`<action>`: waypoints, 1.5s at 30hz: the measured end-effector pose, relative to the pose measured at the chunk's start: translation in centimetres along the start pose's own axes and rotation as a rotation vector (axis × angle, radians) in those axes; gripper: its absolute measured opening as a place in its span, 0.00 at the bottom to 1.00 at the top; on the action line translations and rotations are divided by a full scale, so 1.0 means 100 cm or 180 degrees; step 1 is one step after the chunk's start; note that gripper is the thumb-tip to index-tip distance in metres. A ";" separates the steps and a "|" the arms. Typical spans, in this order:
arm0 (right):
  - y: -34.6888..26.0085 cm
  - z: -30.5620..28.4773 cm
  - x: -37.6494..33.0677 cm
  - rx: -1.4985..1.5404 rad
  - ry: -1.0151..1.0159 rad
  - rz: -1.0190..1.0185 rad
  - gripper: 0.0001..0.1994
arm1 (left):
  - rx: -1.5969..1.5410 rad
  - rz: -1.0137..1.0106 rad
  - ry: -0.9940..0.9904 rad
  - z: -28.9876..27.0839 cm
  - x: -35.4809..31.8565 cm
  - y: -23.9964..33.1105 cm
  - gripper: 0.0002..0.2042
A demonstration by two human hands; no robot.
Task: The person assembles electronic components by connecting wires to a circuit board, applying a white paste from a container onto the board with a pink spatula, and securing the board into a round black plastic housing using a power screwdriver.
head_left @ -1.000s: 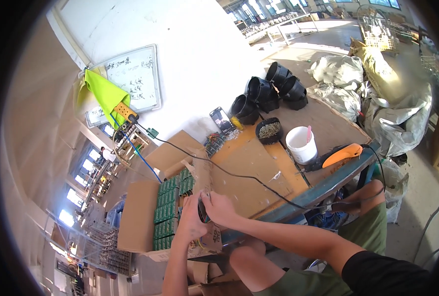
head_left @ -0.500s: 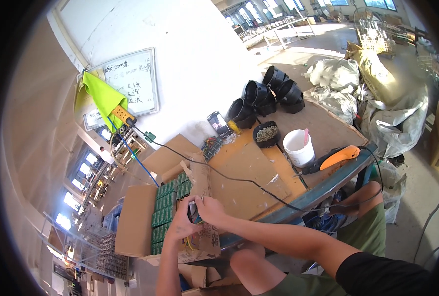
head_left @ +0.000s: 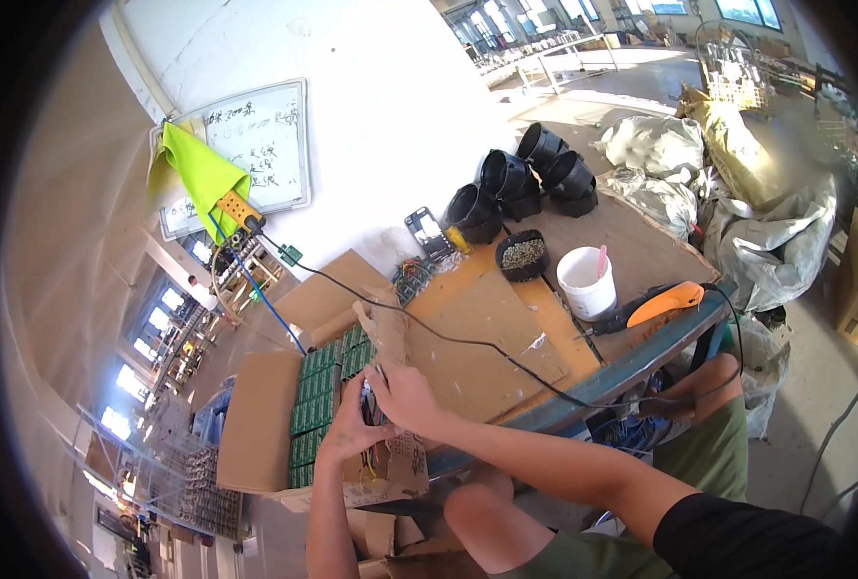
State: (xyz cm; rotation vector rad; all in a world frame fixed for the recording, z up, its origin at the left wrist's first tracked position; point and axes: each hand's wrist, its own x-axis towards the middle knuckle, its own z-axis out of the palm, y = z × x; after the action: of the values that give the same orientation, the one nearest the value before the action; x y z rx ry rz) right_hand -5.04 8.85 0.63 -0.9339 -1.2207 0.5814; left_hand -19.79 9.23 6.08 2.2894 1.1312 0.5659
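My left hand (head_left: 350,430) and my right hand (head_left: 408,399) meet over the near right part of an open cardboard box (head_left: 258,417). Between them sits a small dark part with a pale area (head_left: 370,405), mostly covered by my fingers; its exact kind cannot be made out. My left thumb and fingers curve around it from the left, while my right fingers close on its upper end. Yellow and red wires (head_left: 372,459) show below my hands, inside the box. Rows of small green cartons (head_left: 315,400) fill the box's left side.
A black cable (head_left: 467,340) crosses the workbench (head_left: 477,318) from a yellow power strip (head_left: 239,208). Farther right are a phone (head_left: 430,234), black pots (head_left: 506,179), a bowl of small parts (head_left: 522,255), a white bucket (head_left: 586,284) and an orange-and-black power tool (head_left: 662,305).
The view has shifted slightly. Both hands remain together on the dark part over the box, with the fingers a little rearranged and the right hand slightly higher.
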 end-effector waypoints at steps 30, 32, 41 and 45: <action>-0.073 -0.115 -0.025 0.1285 -0.0072 -0.0367 0.11 | 0.1520 0.0379 0.1639 0.060 -0.047 0.137 0.17; -0.064 -0.134 -0.027 0.2048 -0.0414 0.0297 0.19 | 0.1441 0.0562 0.1313 0.079 -0.048 0.151 0.15; -0.009 -0.240 -0.068 0.2114 -0.0197 0.1452 0.30 | -0.0586 0.0093 0.0403 0.193 -0.015 0.162 0.16; -0.022 -0.255 -0.067 0.1471 -0.0353 0.0905 0.26 | -0.1391 -0.0129 -0.0128 0.211 0.000 0.159 0.20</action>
State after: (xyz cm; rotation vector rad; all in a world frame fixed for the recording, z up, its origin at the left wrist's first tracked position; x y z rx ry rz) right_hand 17.28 -4.93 -2.61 -0.6885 -0.9929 1.1021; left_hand 1.69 -4.58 -0.56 1.8900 0.9249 0.6733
